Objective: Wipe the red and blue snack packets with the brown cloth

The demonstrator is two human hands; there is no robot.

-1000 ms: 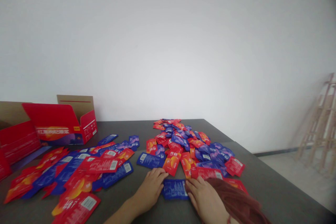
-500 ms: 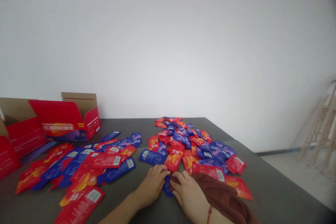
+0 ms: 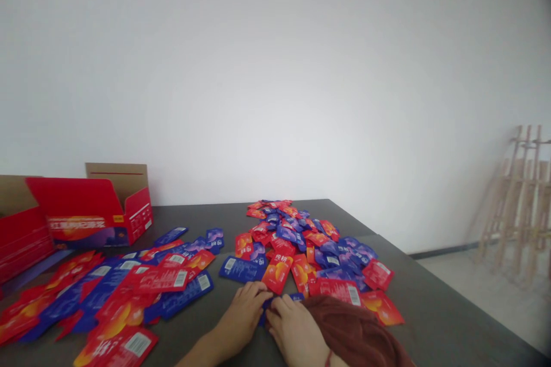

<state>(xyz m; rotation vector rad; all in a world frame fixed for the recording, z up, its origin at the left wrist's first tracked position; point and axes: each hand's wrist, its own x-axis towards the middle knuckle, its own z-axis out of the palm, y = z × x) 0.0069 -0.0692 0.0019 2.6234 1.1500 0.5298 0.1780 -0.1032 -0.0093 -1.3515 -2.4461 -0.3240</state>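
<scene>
My left hand rests low over the table with its fingers bent, closed on a small blue pouch that is mostly covered by both hands. Beside it, my right hand has curled fingers at the same pouch. A brown cloth bunches under and to the right of the right hand, which grips it; the fingertips are partly hidden. Just beyond my hands lie a red pouch with orange fruit print and a blue pouch with its barcode up.
A pile of red and blue pouches runs toward the table's far edge. More pouches overlap on the left. Open red cartons stand at back left. A wooden rack leans by the wall at right.
The view has turned slightly right, so the table's contents sit further left. Both hands stay together at the blue pouch, with small finger shifts; another blue edge now shows beyond the right hand.
</scene>
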